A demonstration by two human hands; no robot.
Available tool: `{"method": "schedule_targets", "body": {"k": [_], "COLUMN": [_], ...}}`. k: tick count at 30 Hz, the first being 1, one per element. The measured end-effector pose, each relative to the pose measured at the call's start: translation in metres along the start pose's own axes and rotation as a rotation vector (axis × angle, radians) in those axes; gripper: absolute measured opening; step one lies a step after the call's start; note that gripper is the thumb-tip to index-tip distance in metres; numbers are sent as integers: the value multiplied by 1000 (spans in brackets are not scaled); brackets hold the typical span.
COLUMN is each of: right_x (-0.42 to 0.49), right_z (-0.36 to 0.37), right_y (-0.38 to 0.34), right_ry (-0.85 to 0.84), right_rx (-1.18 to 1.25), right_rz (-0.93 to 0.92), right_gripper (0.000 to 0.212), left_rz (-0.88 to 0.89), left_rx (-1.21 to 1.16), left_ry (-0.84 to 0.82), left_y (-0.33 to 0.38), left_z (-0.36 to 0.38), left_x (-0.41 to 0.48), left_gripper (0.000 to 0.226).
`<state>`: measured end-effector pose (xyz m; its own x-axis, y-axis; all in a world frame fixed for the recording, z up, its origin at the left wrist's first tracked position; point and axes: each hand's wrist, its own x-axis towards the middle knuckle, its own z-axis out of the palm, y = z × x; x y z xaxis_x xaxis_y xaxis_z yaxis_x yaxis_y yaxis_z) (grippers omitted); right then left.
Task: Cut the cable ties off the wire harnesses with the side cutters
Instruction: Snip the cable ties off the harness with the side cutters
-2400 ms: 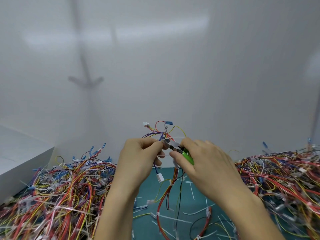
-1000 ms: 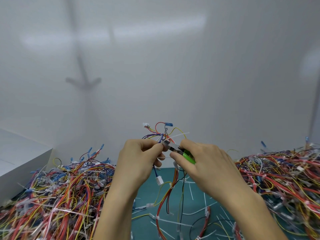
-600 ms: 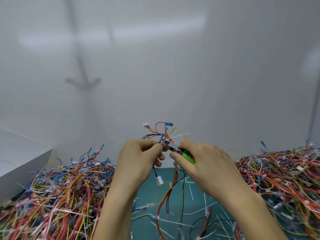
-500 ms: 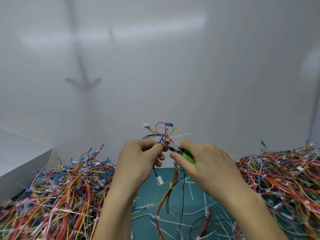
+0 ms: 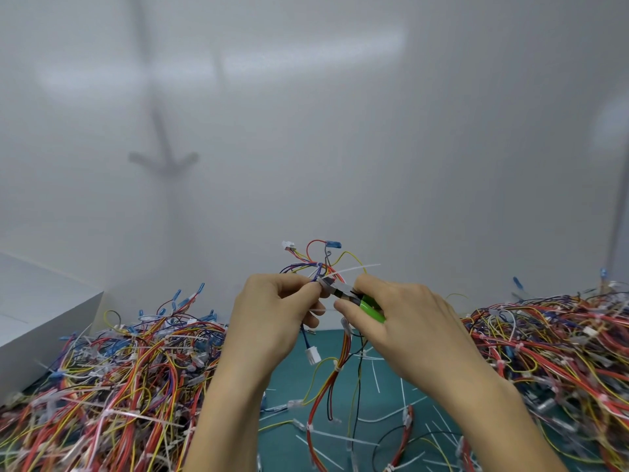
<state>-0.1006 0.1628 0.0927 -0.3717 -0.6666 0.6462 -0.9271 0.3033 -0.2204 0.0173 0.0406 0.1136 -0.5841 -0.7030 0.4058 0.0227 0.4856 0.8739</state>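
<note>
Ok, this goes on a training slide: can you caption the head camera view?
Left hand grips a wire harness while the right hand holds green-handled side cutters at its white cable tie.

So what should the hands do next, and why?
Probably squeeze the side cutters shut. The right hand holds their tip against the white cable tie on the wire harness, which the left hand pinches just beside it, so the tie looks ready to snip.

The green-handled side cutters [image 5: 354, 299] point their steel tip left at the raised multicoloured wire harness [image 5: 315, 267]. A white cable tie [image 5: 354, 268] sits at the tip, tail projecting right.
</note>
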Motion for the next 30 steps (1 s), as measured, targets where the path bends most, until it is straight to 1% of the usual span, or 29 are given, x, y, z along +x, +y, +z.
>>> {"method": "schedule_targets", "body": {"k": [8,13,18,20,23,27,28,30], "right_x": [0,0,0,0,2,6,6,6], "right_z": [-2,-2,-3,-4,-6,-13,-15,-19], "right_y": [-1,-2,0,-2,-8,-12,-12,-11], "right_ry": [-12,-24,-26,-56,-96,-10,10,20], "right_rx": [7,5,48,136,458,804,857,886], "right_rz": [19,44,75,110,183,292,314,346], "right_gripper": [41,35,44,47,47,47,49,55], "left_rz": [1,9,27,34,42,38,32,18], "left_rx": [-5,-6,-13,-38,-87,-151,-167,-201], "left_ry": [-3,-5,-7,-5,22,59,65,64], "left_y": [0,-1,-1,-1,-1,-4,-4,-4], "left_z": [0,0,2,2,0,-6,-8,-9], "left_x": [0,0,0,1,3,4,4,4], "left_gripper": [19,18,19,19,18,20,21,21]}}
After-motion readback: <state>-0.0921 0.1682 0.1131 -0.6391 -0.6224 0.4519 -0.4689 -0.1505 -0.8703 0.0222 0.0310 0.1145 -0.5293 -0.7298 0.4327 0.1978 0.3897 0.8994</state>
